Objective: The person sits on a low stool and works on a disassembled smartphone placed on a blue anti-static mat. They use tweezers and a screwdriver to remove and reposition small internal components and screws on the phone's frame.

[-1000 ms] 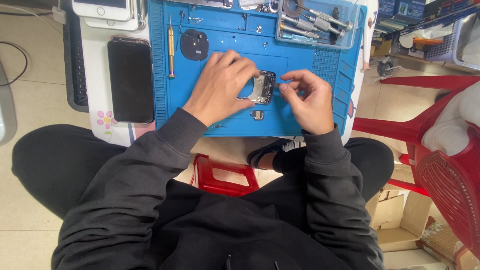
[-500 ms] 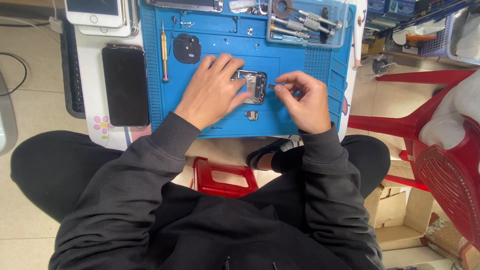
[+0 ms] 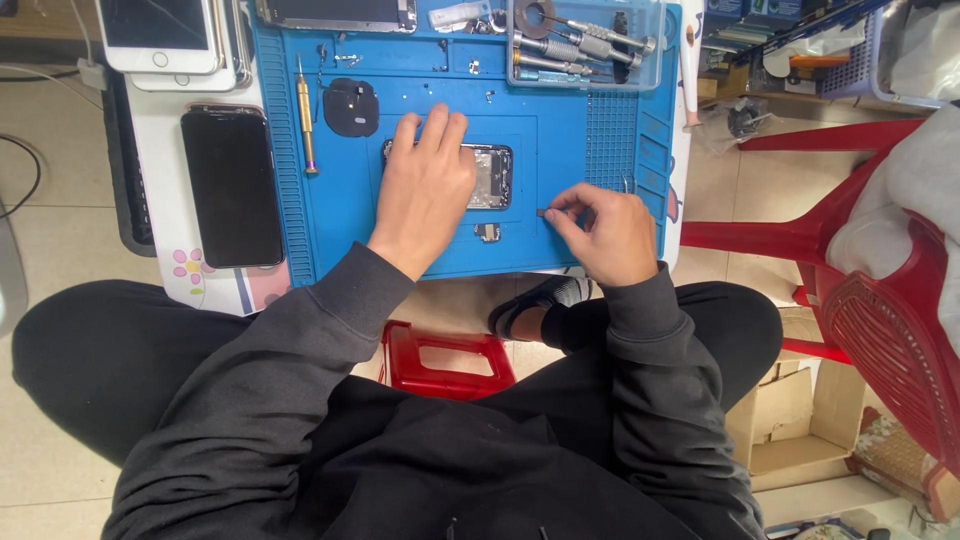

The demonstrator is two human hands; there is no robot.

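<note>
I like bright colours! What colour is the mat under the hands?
The mat is bright blue, seen in the head view.

A blue mat [image 3: 600,150] is showing ribbed edges. Left of it a black phone [image 3: 232,185] is lying over pink flower prints [image 3: 186,264]. A gold screwdriver [image 3: 306,115] is gleaming on it; red chairs [image 3: 850,270] are standing right.

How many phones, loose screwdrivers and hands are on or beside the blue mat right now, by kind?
Phones: 4 - opened phone under the left hand, black phone, white phone, dark phone at the mat's top edge.
Loose screwdrivers: 1 - gold screwdriver.
Hands: 2 - left hand, right hand.
Total: 7
</note>
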